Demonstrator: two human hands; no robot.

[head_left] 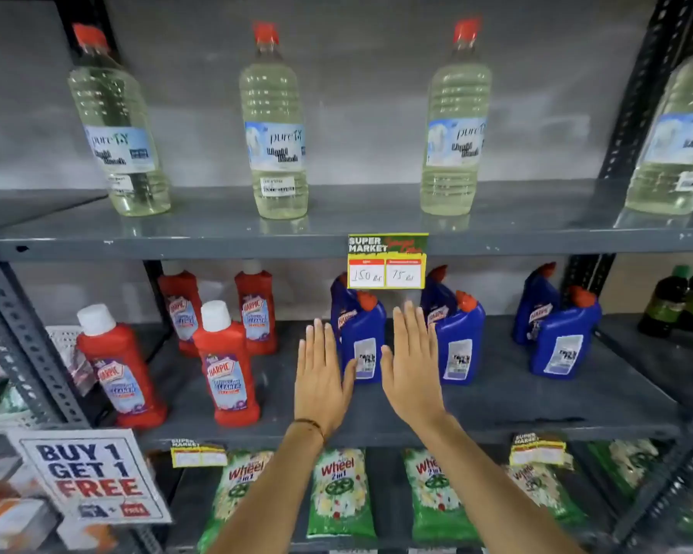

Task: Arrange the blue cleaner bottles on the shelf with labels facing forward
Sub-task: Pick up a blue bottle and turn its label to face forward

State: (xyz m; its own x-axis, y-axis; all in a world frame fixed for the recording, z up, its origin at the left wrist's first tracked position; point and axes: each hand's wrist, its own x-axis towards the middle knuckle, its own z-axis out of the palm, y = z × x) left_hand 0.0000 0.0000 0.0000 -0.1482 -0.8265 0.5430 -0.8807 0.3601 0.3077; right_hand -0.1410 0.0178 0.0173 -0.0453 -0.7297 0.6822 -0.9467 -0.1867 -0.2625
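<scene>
Several blue cleaner bottles with red caps stand in pairs on the middle shelf (537, 409). The front left blue bottle (363, 337) shows a white back label, as do the front middle bottle (459, 345) and the front right bottle (565, 341). Behind each stands another blue bottle, the rear right one (535, 305) showing part of a Harpic label. My left hand (321, 377) and my right hand (411, 361) are flat and open, fingers up, on either side of the front left bottle. My left thumb lies against it.
Red Harpic bottles (225, 369) stand to the left on the same shelf. A price tag (387, 261) hangs from the upper shelf's edge, above clear bottles (275, 129). Green Wheel packets (341, 493) fill the shelf below. Dark green bottles (681, 301) stand at the far right.
</scene>
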